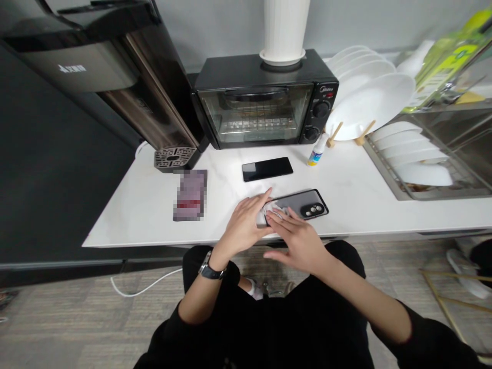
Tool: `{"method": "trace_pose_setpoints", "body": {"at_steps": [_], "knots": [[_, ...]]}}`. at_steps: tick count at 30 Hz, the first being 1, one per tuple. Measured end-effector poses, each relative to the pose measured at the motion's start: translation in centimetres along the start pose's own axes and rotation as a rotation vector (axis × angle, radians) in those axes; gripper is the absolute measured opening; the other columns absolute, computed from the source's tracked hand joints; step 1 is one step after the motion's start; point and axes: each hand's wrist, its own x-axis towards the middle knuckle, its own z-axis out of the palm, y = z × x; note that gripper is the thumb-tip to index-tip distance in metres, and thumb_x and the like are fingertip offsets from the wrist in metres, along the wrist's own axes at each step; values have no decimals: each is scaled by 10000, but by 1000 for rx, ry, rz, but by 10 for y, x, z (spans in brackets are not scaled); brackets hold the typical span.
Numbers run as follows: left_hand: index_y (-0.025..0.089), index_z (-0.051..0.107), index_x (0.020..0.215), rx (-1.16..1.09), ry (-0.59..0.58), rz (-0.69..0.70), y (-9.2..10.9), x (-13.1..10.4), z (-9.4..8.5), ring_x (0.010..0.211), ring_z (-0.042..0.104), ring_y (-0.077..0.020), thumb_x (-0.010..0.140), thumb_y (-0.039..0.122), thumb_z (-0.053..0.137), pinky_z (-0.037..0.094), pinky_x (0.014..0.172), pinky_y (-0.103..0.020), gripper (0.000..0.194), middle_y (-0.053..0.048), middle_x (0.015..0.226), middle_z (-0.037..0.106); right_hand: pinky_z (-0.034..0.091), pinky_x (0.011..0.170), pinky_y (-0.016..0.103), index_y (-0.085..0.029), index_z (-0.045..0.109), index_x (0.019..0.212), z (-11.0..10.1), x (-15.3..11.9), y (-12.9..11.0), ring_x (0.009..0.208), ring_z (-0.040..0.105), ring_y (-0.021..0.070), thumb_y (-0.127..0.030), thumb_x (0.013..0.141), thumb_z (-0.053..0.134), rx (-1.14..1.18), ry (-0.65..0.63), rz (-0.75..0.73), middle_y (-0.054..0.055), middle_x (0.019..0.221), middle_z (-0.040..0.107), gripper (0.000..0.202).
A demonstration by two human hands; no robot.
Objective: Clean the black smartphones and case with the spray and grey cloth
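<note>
A phone [298, 203] lies face down near the white table's front edge, its camera cluster at the right end. My left hand [246, 223] rests on the phone's left end with fingers bent over a small white cloth or wipe [273, 207]. My right hand [298, 240] lies flat beside it, fingertips pressing the same white piece onto the phone's back. A second phone [267, 168] lies screen up a little farther back, untouched. A watch sits on my left wrist.
A black toaster oven [265, 102] stands at the back with a white ribbed vase on top. A small dropper bottle [317, 152] stands to its right. White plates fill a rack [384, 102] and sink tray at right. A dark water dispenser [115, 77] stands left, a blurred card [190, 195] beside it.
</note>
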Motion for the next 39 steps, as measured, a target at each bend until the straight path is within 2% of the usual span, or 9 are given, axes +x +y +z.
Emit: {"method": "trace_pose_setpoints", "body": {"at_steps": [5,9,12,15,21,24,27,32,39], "knots": [[342,202,1699,36,2,-10,3,-3,-1,1390,565,-322,871,438,839,408,1216,-554,1049,-97,1511,607,230,1305,661,-212,564,1524,-7,-3,14,1456,564,317,-600,1069,483,-78,33,122,109,1539,615,603],[332,234,1690,76,16,-21,5,-3,2,1399,555,-324,865,459,841,387,1236,-564,1032,-93,1519,602,200,1279,727,-147,548,1538,-10,-9,18,1443,564,387,-533,1072,505,-247,140,324,176,1535,606,607],[335,228,1691,78,29,-29,5,-3,4,1379,572,-313,867,419,843,406,1226,-544,1031,-85,1488,621,286,1278,666,-79,553,1522,1,-6,-9,1479,522,390,-656,1017,538,-166,99,198,210,1563,568,767],[332,252,1685,81,59,-45,4,-5,5,1341,600,-305,869,407,839,449,1193,-515,1008,-88,1454,633,290,1295,619,-161,584,1505,2,-2,-14,1460,558,319,-625,1047,508,-61,29,75,139,1551,599,657],[292,323,1661,134,71,-55,5,-4,7,1282,622,-318,827,539,854,460,1174,-522,1020,-96,1390,665,213,1279,714,-125,583,1499,-8,-3,27,1361,640,375,-520,1083,488,-282,183,351,183,1511,627,582],[292,310,1666,137,63,-50,5,-3,7,1281,615,-318,835,499,857,454,1175,-518,1016,-95,1390,662,342,1270,605,-8,561,1488,2,-2,3,1445,562,385,-621,1031,537,-212,124,204,245,1543,577,765],[302,284,1675,125,59,-51,4,-3,6,1292,602,-320,861,450,842,465,1158,-507,998,-95,1403,646,382,1266,547,-77,580,1488,8,0,-13,1449,568,327,-647,1033,514,-81,54,81,181,1551,591,732],[320,303,1658,119,71,-47,5,-3,6,1267,618,-324,842,522,845,451,1176,-532,1000,-90,1356,651,309,1241,704,-146,548,1535,0,4,21,1390,612,391,-549,1069,496,-211,220,389,192,1518,620,618],[210,464,1488,125,146,-92,2,-3,11,1564,368,-350,889,396,786,370,1274,-553,705,-163,1557,465,345,1244,629,-157,564,1513,8,7,13,1434,576,349,-456,1087,496,-171,209,347,157,1536,615,525]]}}
